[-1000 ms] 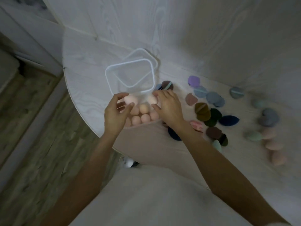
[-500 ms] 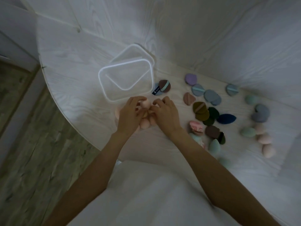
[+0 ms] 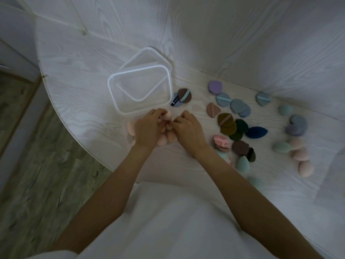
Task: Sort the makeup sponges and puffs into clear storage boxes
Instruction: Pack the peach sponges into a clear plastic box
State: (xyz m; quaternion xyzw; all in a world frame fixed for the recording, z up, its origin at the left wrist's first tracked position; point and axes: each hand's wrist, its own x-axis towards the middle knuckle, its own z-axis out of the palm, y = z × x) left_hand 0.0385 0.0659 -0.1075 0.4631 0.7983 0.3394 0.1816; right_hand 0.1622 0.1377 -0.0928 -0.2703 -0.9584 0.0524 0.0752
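A small heap of pink egg-shaped sponges (image 3: 166,139) lies on the white table just in front of an empty clear storage box (image 3: 138,70). My left hand (image 3: 147,128) and my right hand (image 3: 189,130) close over the heap from either side, with their fingers curled round the sponges. One pink sponge (image 3: 166,116) shows between the fingertips, close to the box's near wall. Another pink sponge (image 3: 130,127) lies loose to the left of my left hand. Most of the heap is hidden under both hands.
A second clear box or lid (image 3: 149,51) sits behind the first. To the right lie several flat puffs in purple (image 3: 215,87), blue, brown, olive and dark green, a navy sponge (image 3: 256,132), and mint and pink sponges (image 3: 301,155). The table's rounded edge (image 3: 78,135) drops to wood flooring on the left.
Both hands have drawn together over the pink sponges, from the sides of the heap to on top of it. The view has shifted slightly.
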